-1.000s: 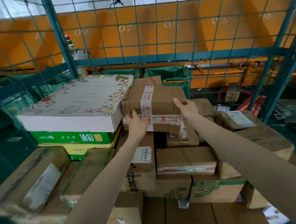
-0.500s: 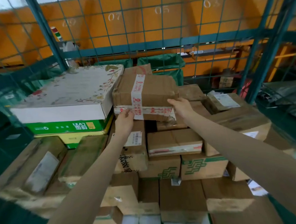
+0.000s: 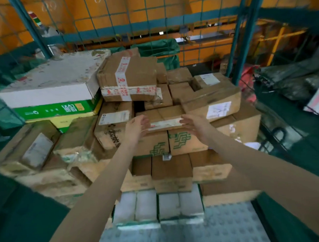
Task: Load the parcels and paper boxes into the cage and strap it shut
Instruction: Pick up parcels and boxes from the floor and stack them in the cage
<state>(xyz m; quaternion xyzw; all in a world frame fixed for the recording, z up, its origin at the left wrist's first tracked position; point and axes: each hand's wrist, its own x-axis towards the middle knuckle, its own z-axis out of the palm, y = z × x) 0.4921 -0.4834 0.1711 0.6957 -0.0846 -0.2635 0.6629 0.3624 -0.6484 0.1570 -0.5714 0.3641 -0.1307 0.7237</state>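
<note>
Taped parcel (image 3: 134,76): one, flat atop stack (image 3: 172,168) in cage (image 3: 246,33), long axis left–right. Left hand (image 3: 135,127), right hand (image 3: 196,125): apart, fingers relaxed, empty.

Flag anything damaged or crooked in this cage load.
The brown cardboard parcel crossed with red-printed white tape, the highest brown one at centre, looks battered. Its front edge is crumpled, and the tape there is wrinkled and peeling at the right corner. It also sits skewed, partly over a dark gap in the layer below.

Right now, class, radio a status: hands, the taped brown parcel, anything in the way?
Left hand and right hand open, empty. Brown cardboard parcel with red-printed white tape resting atop stacked cardboard boxes, untouched. Nothing blocking it.
</note>
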